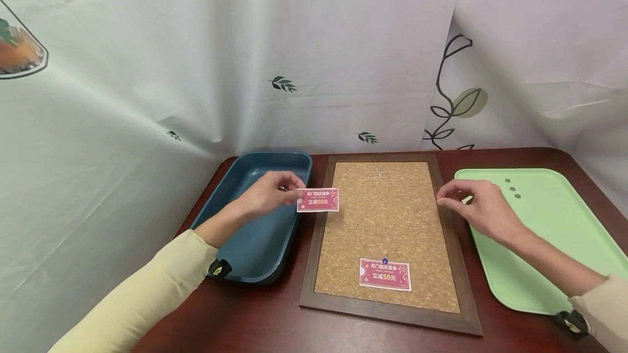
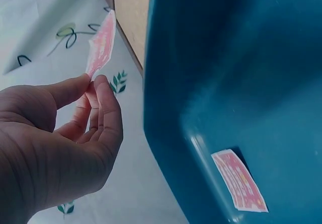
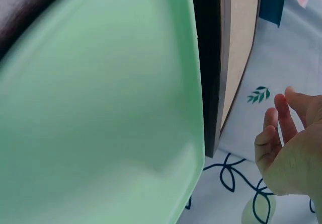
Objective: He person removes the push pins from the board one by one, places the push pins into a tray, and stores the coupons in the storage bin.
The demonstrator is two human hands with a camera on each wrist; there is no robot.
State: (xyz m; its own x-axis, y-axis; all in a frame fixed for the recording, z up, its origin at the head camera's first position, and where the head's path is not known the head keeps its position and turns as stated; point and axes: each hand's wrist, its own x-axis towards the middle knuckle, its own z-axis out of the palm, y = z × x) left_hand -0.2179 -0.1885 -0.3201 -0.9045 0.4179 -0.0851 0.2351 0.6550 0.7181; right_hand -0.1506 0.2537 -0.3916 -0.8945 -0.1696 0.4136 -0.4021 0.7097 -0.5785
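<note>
My left hand (image 1: 275, 192) pinches a pink coupon (image 1: 318, 200) with a white border between thumb and fingers, over the gap between the blue tray and the corkboard. In the left wrist view the coupon (image 2: 102, 45) stands on edge from the fingertips. A similar coupon (image 1: 385, 275) lies on the lower part of the corkboard (image 1: 387, 217), a blue pushpin (image 1: 385, 261) at its top edge. My right hand (image 1: 483, 208) hovers between the corkboard's right frame and the green tray, fingers loosely bent, thumb and index tips close together. Nothing shows between them.
The deep blue tray (image 1: 196, 222) at left has a pink coupon (image 2: 240, 180) inside, seen in the left wrist view. Three small dark round pieces (image 1: 512, 189) sit on the green tray (image 1: 549, 222). A small clear object (image 1: 380, 173) is near the corkboard's top. Printed cloth (image 1: 333, 59) hangs behind.
</note>
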